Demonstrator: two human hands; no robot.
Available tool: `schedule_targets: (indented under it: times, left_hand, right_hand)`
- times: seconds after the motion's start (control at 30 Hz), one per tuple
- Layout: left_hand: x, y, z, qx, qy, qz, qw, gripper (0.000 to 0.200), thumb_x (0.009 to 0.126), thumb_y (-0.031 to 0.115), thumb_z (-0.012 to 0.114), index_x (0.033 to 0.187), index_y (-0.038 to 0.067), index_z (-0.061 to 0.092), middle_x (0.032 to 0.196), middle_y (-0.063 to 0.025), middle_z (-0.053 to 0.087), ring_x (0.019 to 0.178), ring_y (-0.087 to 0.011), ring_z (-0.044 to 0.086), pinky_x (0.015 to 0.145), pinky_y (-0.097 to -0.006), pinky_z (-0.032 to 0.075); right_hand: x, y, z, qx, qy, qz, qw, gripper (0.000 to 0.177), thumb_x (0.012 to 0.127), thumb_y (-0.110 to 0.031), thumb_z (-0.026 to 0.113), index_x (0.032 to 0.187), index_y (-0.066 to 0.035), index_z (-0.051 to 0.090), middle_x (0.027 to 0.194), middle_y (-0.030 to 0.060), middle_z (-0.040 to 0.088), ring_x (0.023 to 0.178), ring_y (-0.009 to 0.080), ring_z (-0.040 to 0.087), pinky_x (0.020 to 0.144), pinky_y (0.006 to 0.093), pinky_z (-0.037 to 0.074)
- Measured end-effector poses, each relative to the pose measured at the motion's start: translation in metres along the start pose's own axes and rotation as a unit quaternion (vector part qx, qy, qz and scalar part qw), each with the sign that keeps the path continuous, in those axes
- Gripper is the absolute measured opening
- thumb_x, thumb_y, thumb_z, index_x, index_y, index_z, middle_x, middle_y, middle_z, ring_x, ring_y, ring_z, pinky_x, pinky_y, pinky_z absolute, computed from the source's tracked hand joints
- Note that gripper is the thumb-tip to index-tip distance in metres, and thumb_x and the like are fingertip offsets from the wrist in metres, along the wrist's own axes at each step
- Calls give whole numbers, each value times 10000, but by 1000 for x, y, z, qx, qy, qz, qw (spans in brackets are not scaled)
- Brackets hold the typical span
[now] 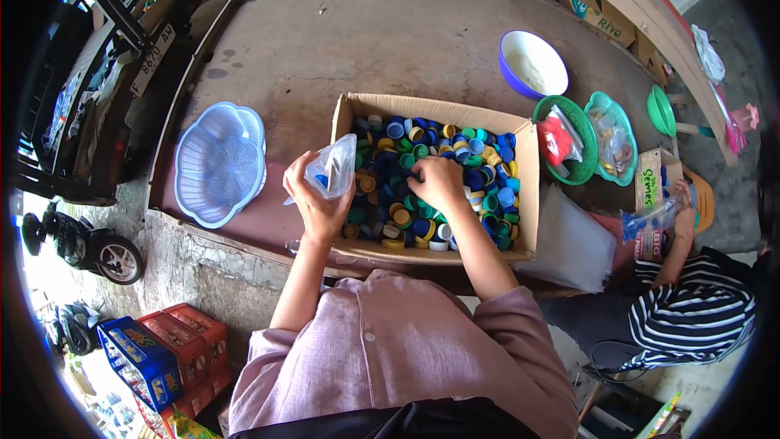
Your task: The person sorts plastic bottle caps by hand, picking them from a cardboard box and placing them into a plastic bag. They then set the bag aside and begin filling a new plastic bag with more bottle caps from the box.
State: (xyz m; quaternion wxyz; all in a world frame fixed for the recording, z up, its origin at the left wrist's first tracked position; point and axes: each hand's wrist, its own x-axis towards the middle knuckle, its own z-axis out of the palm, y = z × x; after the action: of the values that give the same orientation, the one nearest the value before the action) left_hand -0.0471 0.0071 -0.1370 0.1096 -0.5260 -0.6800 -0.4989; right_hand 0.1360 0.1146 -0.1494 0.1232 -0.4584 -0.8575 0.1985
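My left hand (317, 199) is closed around a clear plastic bag (340, 164), held above the left side of a cardboard box. A blue bottle cap (322, 180) shows through the plastic. Many bottle caps (424, 229) in blue, green, yellow and white fill the cardboard box (526, 195) in front of me. Down among these caps is my right hand (439, 184), its fingers curled together and the fingertips partly hidden, so what they grip cannot be made out.
A pale blue basket (219, 164) sits left on the table (276, 57). To the right are a purple-rimmed bowl (533, 65), a green basket (587, 134) and stacked clear bags (573, 240). A co-worker in stripes (691, 313) holds a bag (650, 218). Crates (175, 349) stand lower left.
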Motion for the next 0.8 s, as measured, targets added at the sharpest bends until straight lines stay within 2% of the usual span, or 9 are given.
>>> schedule_targets:
  times: [0.07, 0.13, 0.27, 0.33, 0.4, 0.47, 0.6, 0.73, 0.8]
  left_hand:
    - [0, 0, 0, -3, 3, -2, 1000, 707, 584, 146, 726, 1165, 27, 341, 1051, -134, 469, 1000, -300, 428, 901, -405, 269]
    - [0, 1, -1, -7, 4, -4, 1000, 709, 583, 142, 727, 1165, 27, 340, 1050, -133, 470, 998, -300, 429, 899, -406, 271]
    - [1, 2, -1, 0, -5, -2, 1000, 716, 579, 145, 730, 1165, 30, 335, 1050, -134, 472, 994, -300, 432, 896, -407, 272]
    - [1, 2, -1, 0, -8, -2, 1000, 716, 580, 149, 730, 1165, 31, 334, 1049, -133, 474, 991, -299, 435, 896, -409, 270]
    - [0, 1, -1, -9, -7, 2, 1000, 715, 586, 164, 728, 1166, 32, 332, 1045, -133, 480, 986, -297, 441, 896, -413, 267]
    - [0, -2, 0, -2, -7, 1, 1000, 717, 590, 179, 727, 1169, 30, 330, 1043, -134, 484, 984, -296, 446, 896, -414, 263]
    - [-1, -1, 0, 5, 7, 1, 1000, 700, 599, 168, 721, 1166, 22, 337, 1048, -140, 480, 982, -297, 447, 901, -411, 259]
    - [2, -1, 2, -4, 0, -3, 1000, 691, 604, 156, 719, 1165, 17, 341, 1050, -142, 475, 991, -296, 440, 903, -409, 260]
    - [0, -1, 3, -1, -3, -4, 1000, 693, 603, 154, 720, 1167, 16, 341, 1050, -142, 474, 996, -295, 437, 904, -408, 261]
  right_hand:
    - [1, 6, -8, 72, 57, 12, 996, 185, 620, -200, 686, 728, -57, 639, 615, 83, 590, 575, 222, 583, 517, 335, 449]
    - [3, 3, -18, 136, 92, 17, 986, 181, 633, -170, 692, 747, -43, 633, 587, 71, 569, 525, 206, 556, 506, 318, 437]
    - [4, -57, -55, 305, 150, -71, 938, 167, 659, -118, 692, 777, -24, 620, 576, 44, 521, 483, 131, 469, 431, 259, 350]
    - [8, -85, -57, 306, 136, -136, 932, 198, 655, -163, 707, 788, -42, 624, 614, 38, 548, 514, 139, 503, 477, 273, 362]
    - [12, -103, -48, 200, 134, -220, 945, 243, 650, -228, 717, 805, -63, 629, 654, 31, 572, 565, 157, 539, 550, 293, 375]
    - [15, -111, -44, 189, 160, -284, 926, 159, 702, -182, 684, 763, -44, 632, 622, 46, 554, 498, 175, 505, 495, 294, 380]
    - [35, -74, -36, 302, 197, -146, 921, 92, 729, -101, 640, 785, -28, 646, 616, 81, 553, 497, 177, 495, 458, 280, 374]
    - [31, -30, -24, 109, 56, -60, 991, 97, 622, -102, 686, 652, -58, 605, 632, 63, 565, 582, 238, 568, 527, 331, 441]
    - [24, -17, -4, 50, -23, -41, 998, 153, 575, -112, 712, 685, -89, 608, 707, 50, 574, 681, 244, 583, 593, 367, 469]
